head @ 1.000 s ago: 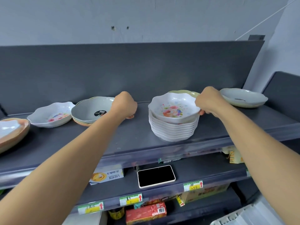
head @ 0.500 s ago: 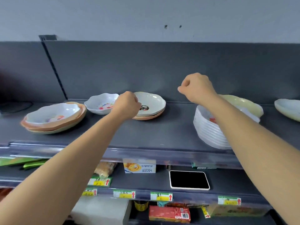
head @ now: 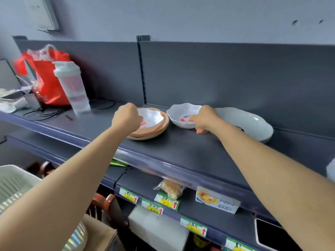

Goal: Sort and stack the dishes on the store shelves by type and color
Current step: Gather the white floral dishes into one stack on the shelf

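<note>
A white scalloped bowl [head: 152, 117] lies inside a short stack of orange and tan plates [head: 155, 132] on the top shelf. My left hand [head: 126, 119] is curled in a fist over that bowl's near-left rim, and the contact itself is hidden behind the hand. Just to the right, a second white scalloped bowl with a flower print [head: 182, 115] stands on the shelf. My right hand [head: 205, 119] grips its right rim, thumb inside and fingers underneath. A pale grey plate [head: 251, 122] lies right behind that hand.
A translucent shaker bottle [head: 73, 87], a red bag [head: 46, 77] and loose cables [head: 47, 112] occupy the shelf's left end. A white rim [head: 330, 169] shows at the right edge. Below are price tags [head: 167, 201], a phone [head: 268, 234] and a white basket [head: 14, 182].
The view has swung left along the shelf. My right hand left the tall white bowl stack and took the flower-print bowl. My left hand moved from the grey plate to the bowl on the orange plates.
</note>
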The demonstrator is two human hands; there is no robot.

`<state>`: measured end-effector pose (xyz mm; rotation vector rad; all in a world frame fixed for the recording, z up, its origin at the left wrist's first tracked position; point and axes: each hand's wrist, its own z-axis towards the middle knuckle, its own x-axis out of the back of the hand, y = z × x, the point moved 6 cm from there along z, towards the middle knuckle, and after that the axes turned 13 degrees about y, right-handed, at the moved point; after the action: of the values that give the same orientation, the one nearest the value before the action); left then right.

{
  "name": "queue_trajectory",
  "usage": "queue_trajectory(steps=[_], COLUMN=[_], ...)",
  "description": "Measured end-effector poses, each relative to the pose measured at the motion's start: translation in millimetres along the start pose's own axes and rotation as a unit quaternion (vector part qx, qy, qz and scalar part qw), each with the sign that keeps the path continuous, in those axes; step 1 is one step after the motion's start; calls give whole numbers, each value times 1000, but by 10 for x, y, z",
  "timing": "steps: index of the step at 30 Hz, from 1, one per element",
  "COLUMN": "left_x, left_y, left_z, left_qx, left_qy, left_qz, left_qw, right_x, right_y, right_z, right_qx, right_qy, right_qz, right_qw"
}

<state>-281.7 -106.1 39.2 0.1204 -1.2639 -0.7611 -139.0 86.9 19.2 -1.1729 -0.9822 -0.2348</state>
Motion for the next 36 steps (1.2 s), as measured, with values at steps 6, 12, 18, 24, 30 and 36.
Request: queue_trajectory(steps=[6,12,18,24,30,36], left_x=[-4,-56,-48,-2,102,312], left_y=[-332,-521,-585,-572,-542,-328], left_z=[219,345,402,415,442,363], left_qx=[35,66,78,92,107,101], left_qy=[13,16,22,35,60,106], left_qz=[61,93,78,74,12,-34], left_qw=[997,993,994,992,992,989], right_x=[-342,-486,-433,-230,29,371], right_y=[73,166,154,-2,-146,-74], right_z=[201,345,303,308,274,207], right_qx=[-102,-151,-251,-200,-139,-107], right_qy=[22,68,120,144,149,180], right_qz=[42,59,162,232,243,209], right_qw=[994,984,947,941,948,955])
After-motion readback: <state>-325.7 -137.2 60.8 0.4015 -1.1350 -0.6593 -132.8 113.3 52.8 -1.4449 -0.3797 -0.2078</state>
